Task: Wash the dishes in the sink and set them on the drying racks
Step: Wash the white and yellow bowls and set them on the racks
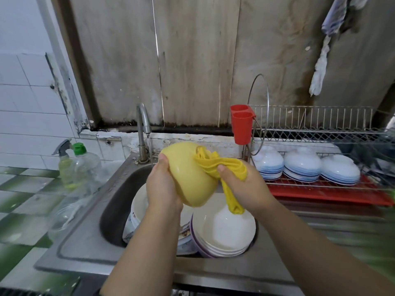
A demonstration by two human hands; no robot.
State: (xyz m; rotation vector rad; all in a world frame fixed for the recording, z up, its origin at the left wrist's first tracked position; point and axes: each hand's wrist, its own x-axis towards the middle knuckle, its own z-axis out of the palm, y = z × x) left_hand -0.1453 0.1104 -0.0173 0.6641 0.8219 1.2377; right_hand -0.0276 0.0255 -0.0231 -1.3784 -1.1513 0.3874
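Note:
My left hand [163, 184] grips a yellow bowl [188, 176] tilted on its side above the steel sink [115, 201]. My right hand [241, 184] grips a yellow cloth [215, 165] that lies against the bowl's rim and hangs down toward the dishes. In the sink lie a stack of white bowls [224, 233] and a large white plate [139, 208] leaning at the left. The faucet [142, 129] runs a thin stream behind the bowl. To the right, the wire drying rack [320, 184] holds three overturned blue-and-white bowls [302, 166].
A red cutlery holder [241, 124] hangs on the rack's upper tier. A spray bottle [64, 163] and a green-capped clear bottle [85, 165] stand left of the sink on the green-checked counter. A clear glass container [64, 218] sits nearer. Cloths hang on the wall, upper right.

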